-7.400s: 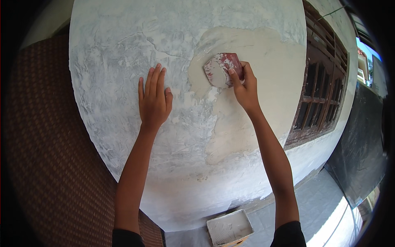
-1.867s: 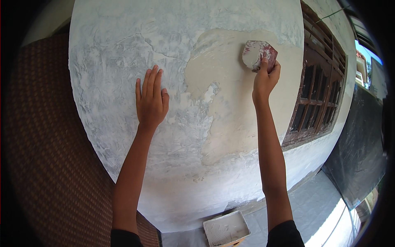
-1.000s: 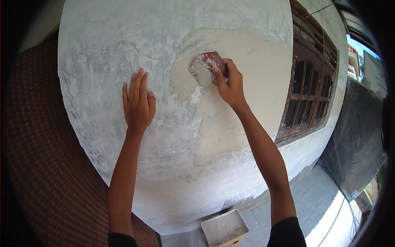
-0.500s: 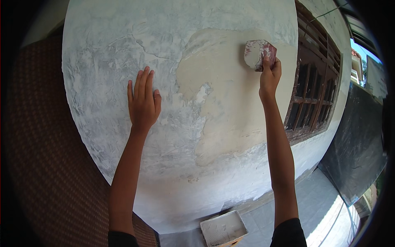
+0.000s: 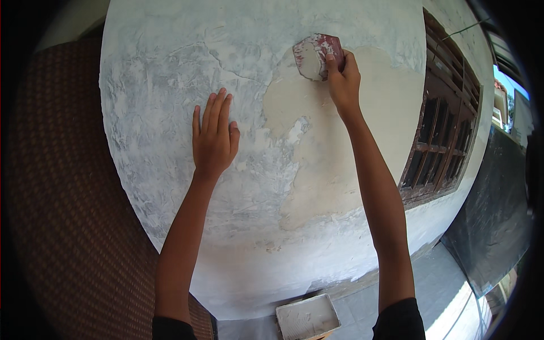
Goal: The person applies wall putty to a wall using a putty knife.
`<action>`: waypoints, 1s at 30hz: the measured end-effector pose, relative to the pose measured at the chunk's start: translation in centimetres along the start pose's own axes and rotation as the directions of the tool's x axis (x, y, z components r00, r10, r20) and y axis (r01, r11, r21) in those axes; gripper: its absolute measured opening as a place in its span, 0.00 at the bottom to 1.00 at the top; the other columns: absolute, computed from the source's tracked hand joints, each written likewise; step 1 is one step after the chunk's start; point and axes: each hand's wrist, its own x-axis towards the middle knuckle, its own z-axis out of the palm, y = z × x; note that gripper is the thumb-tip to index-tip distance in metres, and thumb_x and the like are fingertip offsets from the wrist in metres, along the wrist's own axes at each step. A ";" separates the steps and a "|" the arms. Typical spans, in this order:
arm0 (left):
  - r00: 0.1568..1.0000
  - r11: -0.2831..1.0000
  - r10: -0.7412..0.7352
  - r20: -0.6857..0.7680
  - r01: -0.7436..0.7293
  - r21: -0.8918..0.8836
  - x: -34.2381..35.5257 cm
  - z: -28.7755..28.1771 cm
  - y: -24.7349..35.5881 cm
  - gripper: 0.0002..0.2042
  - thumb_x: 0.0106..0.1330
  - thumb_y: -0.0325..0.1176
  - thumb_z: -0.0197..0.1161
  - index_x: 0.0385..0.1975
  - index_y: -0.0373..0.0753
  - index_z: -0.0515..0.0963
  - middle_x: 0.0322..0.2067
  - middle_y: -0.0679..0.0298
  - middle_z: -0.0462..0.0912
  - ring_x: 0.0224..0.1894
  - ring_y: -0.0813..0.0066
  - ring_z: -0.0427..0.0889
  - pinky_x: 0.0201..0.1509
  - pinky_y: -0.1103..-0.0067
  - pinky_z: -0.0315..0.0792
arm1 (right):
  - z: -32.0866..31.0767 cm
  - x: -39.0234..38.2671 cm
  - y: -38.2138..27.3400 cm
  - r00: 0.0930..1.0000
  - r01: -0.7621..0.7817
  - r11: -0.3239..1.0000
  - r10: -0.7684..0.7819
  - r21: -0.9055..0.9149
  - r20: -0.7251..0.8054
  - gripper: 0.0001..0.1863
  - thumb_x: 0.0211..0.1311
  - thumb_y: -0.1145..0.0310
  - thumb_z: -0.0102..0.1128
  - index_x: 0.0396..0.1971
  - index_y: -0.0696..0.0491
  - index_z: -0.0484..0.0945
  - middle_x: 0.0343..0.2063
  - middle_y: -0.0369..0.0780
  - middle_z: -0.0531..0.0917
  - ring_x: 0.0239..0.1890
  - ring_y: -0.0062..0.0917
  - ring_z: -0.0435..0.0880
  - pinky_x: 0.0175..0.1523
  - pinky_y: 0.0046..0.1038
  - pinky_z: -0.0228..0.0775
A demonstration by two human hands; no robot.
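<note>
Raised to the upper part of the wall, my right hand (image 5: pixel 344 84) grips a flat dark-red putty scraper (image 5: pixel 313 56) smeared with whitish filler. The scraper lies at the upper left part of a smooth beige filler patch (image 5: pixel 334 147), over its border with the bare wall. My left hand (image 5: pixel 215 136) rests flat on the rough grey-white wall (image 5: pixel 170 113), left of the patch, fingers stretched out and holding nothing. A small unfilled spot shows within the patch's left edge.
A rectangular tray (image 5: pixel 309 317) of pale filler stands low by the wall's foot. To the right is a brown wooden window (image 5: pixel 442 130), with a dark sheet (image 5: pixel 493 204) beyond it. A woven brown screen (image 5: pixel 62 187) covers the left side; grey sheeting (image 5: pixel 419 289) covers the floor.
My right hand has carried the scraper leftward and slightly up, to the patch's upper left. The left hand stays on about the same spot of wall while the view has shifted a little.
</note>
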 end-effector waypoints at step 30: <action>1.000 1.000 0.001 0.007 -0.001 0.022 -0.2 -0.1 -0.1 0.26 0.65 0.29 0.50 0.65 0.37 0.63 0.67 0.59 0.63 0.71 0.60 0.60 0.73 0.56 0.48 | -1.5 -5.7 -0.9 0.906 0.328 0.925 -0.252 -0.189 0.339 0.13 0.64 0.66 0.58 0.46 0.55 0.74 0.31 0.44 0.78 0.34 0.33 0.74 0.50 0.32 0.54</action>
